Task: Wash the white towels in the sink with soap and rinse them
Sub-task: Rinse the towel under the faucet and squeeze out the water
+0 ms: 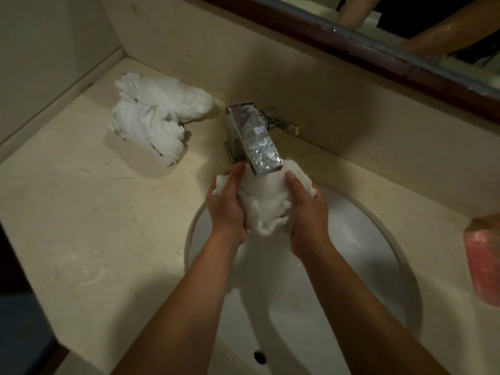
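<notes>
Both hands on it: left hand (226,204) and right hand (305,212) grip bunched towel (266,204) under faucet (254,139), above sink (378,239). Rinsing, looks like. Next: squeeze out, likely join wrung towels (154,123) on counter (81,212).

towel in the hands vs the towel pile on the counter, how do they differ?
Place: the held towel is over the sink, under the faucet; the pile of towels lies on the counter left of the faucet.
Contact: the left hand and right hand grip the held towel; nothing touches the pile.
Size: the pile looks bulkier.
Both are white and crumpled.
</notes>
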`<act>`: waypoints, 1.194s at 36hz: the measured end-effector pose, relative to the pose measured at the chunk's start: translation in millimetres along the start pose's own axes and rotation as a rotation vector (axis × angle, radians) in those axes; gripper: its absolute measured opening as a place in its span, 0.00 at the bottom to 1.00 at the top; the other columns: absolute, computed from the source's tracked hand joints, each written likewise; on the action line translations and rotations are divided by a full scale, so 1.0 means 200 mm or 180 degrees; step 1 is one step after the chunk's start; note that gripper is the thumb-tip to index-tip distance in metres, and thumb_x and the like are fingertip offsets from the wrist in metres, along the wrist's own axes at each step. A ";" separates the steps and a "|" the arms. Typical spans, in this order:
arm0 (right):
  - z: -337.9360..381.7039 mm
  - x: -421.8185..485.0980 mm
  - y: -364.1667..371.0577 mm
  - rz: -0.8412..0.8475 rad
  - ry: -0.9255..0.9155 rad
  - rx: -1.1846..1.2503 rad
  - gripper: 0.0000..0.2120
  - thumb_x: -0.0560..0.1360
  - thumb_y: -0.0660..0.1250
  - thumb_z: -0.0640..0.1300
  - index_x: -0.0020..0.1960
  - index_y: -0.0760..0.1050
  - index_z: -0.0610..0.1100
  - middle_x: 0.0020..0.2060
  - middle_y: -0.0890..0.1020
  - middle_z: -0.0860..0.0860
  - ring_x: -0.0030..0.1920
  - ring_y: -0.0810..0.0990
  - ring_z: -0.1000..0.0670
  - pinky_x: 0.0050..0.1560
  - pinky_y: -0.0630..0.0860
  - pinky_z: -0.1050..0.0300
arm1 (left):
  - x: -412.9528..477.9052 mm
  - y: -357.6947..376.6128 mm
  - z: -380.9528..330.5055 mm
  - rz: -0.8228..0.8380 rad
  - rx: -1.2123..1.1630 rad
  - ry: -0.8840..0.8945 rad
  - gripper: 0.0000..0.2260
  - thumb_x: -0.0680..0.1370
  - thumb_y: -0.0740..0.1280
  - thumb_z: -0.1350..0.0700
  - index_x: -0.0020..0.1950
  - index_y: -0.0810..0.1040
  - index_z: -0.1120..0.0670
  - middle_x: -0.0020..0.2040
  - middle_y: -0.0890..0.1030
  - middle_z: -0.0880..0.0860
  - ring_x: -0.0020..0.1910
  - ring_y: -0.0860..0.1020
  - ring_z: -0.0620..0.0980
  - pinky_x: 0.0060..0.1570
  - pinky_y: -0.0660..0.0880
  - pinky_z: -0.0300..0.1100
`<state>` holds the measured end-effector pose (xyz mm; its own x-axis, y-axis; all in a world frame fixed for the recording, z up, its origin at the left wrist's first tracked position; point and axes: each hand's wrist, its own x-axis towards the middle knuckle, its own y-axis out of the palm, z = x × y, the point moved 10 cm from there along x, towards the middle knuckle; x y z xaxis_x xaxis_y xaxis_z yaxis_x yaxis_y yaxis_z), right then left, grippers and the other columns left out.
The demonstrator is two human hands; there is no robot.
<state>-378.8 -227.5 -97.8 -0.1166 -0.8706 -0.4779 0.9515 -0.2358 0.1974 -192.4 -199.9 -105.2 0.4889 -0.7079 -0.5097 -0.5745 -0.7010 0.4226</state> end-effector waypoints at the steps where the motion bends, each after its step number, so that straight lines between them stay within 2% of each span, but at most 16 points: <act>1: 0.00 0.01 -0.01 -0.0034 0.0010 -0.0006 0.19 0.75 0.78 0.51 0.62 0.83 0.44 0.53 0.89 0.43 0.54 0.88 0.41 0.60 0.83 0.37 | 0.00 0.01 0.01 -0.0016 -0.0021 -0.0030 0.26 0.72 0.80 0.49 0.62 0.82 0.65 0.56 0.86 0.65 0.58 0.84 0.68 0.60 0.80 0.70; 3: 0.01 0.03 -0.03 -0.0166 0.0028 0.0003 0.19 0.76 0.79 0.51 0.62 0.83 0.43 0.51 0.89 0.44 0.53 0.89 0.41 0.57 0.85 0.41 | 0.00 0.04 0.01 0.0018 -0.0028 -0.0065 0.21 0.76 0.78 0.54 0.63 0.82 0.65 0.57 0.86 0.66 0.58 0.84 0.69 0.59 0.80 0.70; 7: 0.02 0.04 -0.06 -0.0425 0.0104 0.0083 0.19 0.75 0.79 0.52 0.61 0.83 0.43 0.48 0.89 0.46 0.48 0.89 0.45 0.47 0.84 0.50 | -0.02 0.11 -0.02 0.0128 -0.0021 -0.0074 0.25 0.70 0.78 0.54 0.61 0.82 0.67 0.54 0.86 0.66 0.51 0.86 0.66 0.55 0.82 0.67; 9: 0.02 0.03 -0.05 -0.0395 0.0092 0.0098 0.19 0.76 0.79 0.52 0.61 0.83 0.43 0.49 0.89 0.45 0.48 0.89 0.45 0.47 0.85 0.50 | -0.02 0.10 -0.03 0.0131 0.0024 -0.0078 0.23 0.70 0.78 0.54 0.60 0.83 0.67 0.53 0.86 0.64 0.49 0.86 0.63 0.54 0.82 0.65; 12: 0.00 0.01 -0.03 -0.0269 0.0109 0.0122 0.15 0.77 0.78 0.48 0.61 0.82 0.44 0.50 0.89 0.45 0.50 0.89 0.45 0.47 0.85 0.50 | -0.02 0.06 -0.03 0.0069 0.0072 -0.0095 0.18 0.74 0.76 0.53 0.57 0.85 0.64 0.54 0.87 0.64 0.55 0.86 0.66 0.55 0.84 0.63; 15: -0.03 0.00 0.01 -0.0180 0.0168 0.0081 0.15 0.76 0.78 0.49 0.61 0.82 0.46 0.49 0.89 0.47 0.50 0.89 0.45 0.50 0.85 0.48 | 0.01 0.00 -0.04 -0.0040 0.0118 -0.0065 0.13 0.78 0.76 0.56 0.56 0.85 0.64 0.52 0.87 0.64 0.55 0.86 0.66 0.54 0.84 0.60; 20: -0.06 0.02 0.06 -0.0103 0.0248 -0.0011 0.13 0.76 0.78 0.53 0.57 0.84 0.49 0.49 0.90 0.49 0.51 0.89 0.46 0.55 0.85 0.46 | 0.02 -0.04 -0.13 -0.0094 0.0138 0.0077 0.23 0.70 0.78 0.52 0.57 0.84 0.67 0.54 0.86 0.68 0.56 0.84 0.70 0.57 0.81 0.70; 23: -0.08 0.02 0.11 0.0039 0.0413 0.0048 0.10 0.78 0.75 0.54 0.56 0.85 0.50 0.47 0.89 0.50 0.47 0.88 0.49 0.49 0.83 0.51 | 0.02 -0.05 -0.17 -0.0028 0.0138 0.0094 0.26 0.66 0.81 0.48 0.55 0.84 0.65 0.55 0.84 0.70 0.55 0.85 0.70 0.58 0.80 0.71; 25: -0.08 0.01 0.15 0.0162 0.0526 0.0124 0.10 0.80 0.72 0.55 0.55 0.85 0.50 0.41 0.88 0.51 0.40 0.87 0.52 0.39 0.81 0.56 | 0.02 -0.08 -0.19 -0.0019 0.0106 0.0122 0.26 0.64 0.81 0.47 0.53 0.84 0.63 0.55 0.84 0.71 0.54 0.84 0.70 0.59 0.79 0.71; 27: -0.10 0.02 0.18 0.0211 0.0573 0.0133 0.12 0.81 0.71 0.55 0.56 0.83 0.47 0.35 0.86 0.53 0.33 0.84 0.54 0.32 0.78 0.59 | 0.02 -0.10 -0.20 -0.0032 0.0081 0.0121 0.20 0.64 0.82 0.49 0.48 0.85 0.60 0.51 0.84 0.68 0.51 0.84 0.67 0.59 0.79 0.69; 29: -0.12 0.01 0.20 0.0248 0.0640 0.0126 0.12 0.83 0.69 0.54 0.58 0.82 0.47 0.33 0.84 0.54 0.31 0.83 0.55 0.31 0.78 0.59 | 0.02 -0.13 -0.20 -0.0039 0.0051 0.0072 0.12 0.69 0.81 0.54 0.45 0.83 0.59 0.46 0.83 0.65 0.48 0.81 0.64 0.57 0.80 0.65; 31: -0.13 0.00 0.22 0.0338 0.0727 0.0141 0.15 0.84 0.66 0.55 0.58 0.83 0.44 0.38 0.87 0.50 0.36 0.86 0.52 0.37 0.81 0.57 | 0.02 -0.16 -0.19 -0.0002 -0.0017 -0.0005 0.08 0.72 0.79 0.58 0.42 0.80 0.58 0.41 0.82 0.61 0.44 0.80 0.60 0.53 0.79 0.58; 33: -0.16 -0.03 0.25 0.0499 0.0940 0.0249 0.21 0.84 0.64 0.59 0.59 0.84 0.43 0.49 0.89 0.44 0.46 0.89 0.47 0.46 0.83 0.53 | 0.02 -0.16 -0.19 0.0082 -0.0014 0.0029 0.09 0.69 0.79 0.58 0.38 0.80 0.55 0.37 0.81 0.57 0.40 0.80 0.56 0.48 0.78 0.52; 36: -0.17 -0.05 0.26 0.0791 0.1249 0.0620 0.33 0.82 0.61 0.66 0.70 0.80 0.40 0.62 0.85 0.38 0.59 0.86 0.41 0.58 0.83 0.48 | 0.01 -0.13 -0.19 0.0254 0.0081 0.0103 0.07 0.66 0.76 0.56 0.33 0.80 0.53 0.33 0.80 0.55 0.34 0.78 0.53 0.42 0.77 0.47; 40: -0.12 -0.02 0.16 0.0746 0.1143 0.0805 0.31 0.84 0.58 0.64 0.70 0.79 0.40 0.64 0.84 0.37 0.60 0.86 0.40 0.56 0.84 0.49 | -0.01 -0.04 -0.13 0.0497 0.0146 0.0099 0.12 0.64 0.79 0.56 0.38 0.78 0.58 0.38 0.81 0.59 0.39 0.80 0.56 0.44 0.79 0.48; 43: -0.09 0.00 0.05 0.0692 0.0995 0.0751 0.30 0.83 0.59 0.63 0.69 0.80 0.40 0.65 0.83 0.37 0.60 0.86 0.40 0.57 0.83 0.49 | -0.03 0.02 -0.05 0.0530 0.0166 0.0113 0.02 0.69 0.72 0.58 0.38 0.81 0.55 0.37 0.82 0.56 0.41 0.81 0.54 0.45 0.79 0.46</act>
<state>-364.7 -222.3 -111.5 0.2052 -0.7470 -0.6323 0.8492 -0.1853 0.4945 -190.6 -200.1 -93.0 0.4065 -0.8171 -0.4087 -0.6823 -0.5690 0.4590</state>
